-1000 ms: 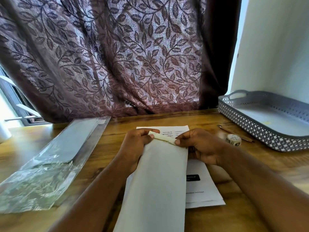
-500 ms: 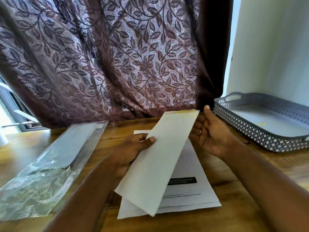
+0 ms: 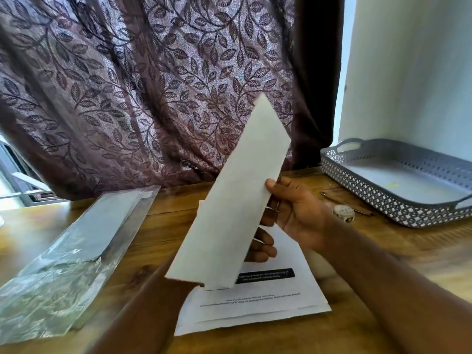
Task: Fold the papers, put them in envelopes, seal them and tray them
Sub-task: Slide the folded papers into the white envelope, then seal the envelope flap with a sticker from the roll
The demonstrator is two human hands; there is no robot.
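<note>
Fingers of the right hand [image 3: 298,215] lie behind the right edge of the long white paper envelope [image 3: 229,213], thumb pressed on its front, pinching it. The left hand [image 3: 263,245] is mostly hidden behind it, only fingertips peeking out, so I can't tell its grip. Held up tilted above the printed white sheets [image 3: 268,302] on the wooden table [image 3: 163,226], it looks plain and flat. I'd judge it light and floppy, best held along a long edge on its way to the grey perforated plastic tray [image 3: 383,198].
</note>
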